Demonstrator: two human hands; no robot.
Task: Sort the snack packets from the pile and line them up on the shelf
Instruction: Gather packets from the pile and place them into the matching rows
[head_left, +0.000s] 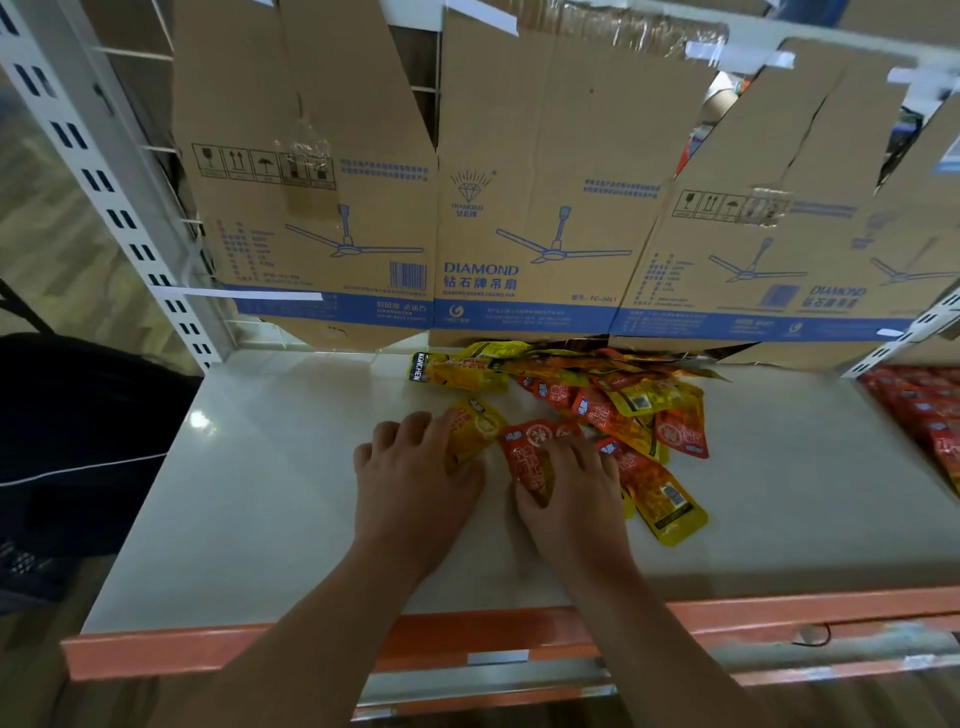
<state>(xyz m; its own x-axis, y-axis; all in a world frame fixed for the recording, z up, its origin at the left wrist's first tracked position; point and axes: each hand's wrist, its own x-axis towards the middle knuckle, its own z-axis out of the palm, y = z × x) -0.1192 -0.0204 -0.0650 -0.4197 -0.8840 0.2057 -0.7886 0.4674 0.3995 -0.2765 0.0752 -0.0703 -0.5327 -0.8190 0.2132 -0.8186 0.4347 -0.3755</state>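
Toward the shelf's (260, 493) back edge sits the pile (613, 400), too overlapped for me to count. One KONCHEN packet (457, 371) is readable, and the cardboard (545, 156) behind says DIAMOND. My left hand (415, 467) presses spread on one yellow packet (475, 426); my right hand (571, 488) pinches one red packet (530, 452).

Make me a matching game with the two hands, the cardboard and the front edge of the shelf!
Things:
1. left hand
2. right hand
3. cardboard
4. shelf's front edge

Matches:
A. orange
B. gripping a red packet
C. touching a yellow packet
D. brown, with blue fans printed on it

Pairs: 1-C, 2-B, 3-D, 4-A
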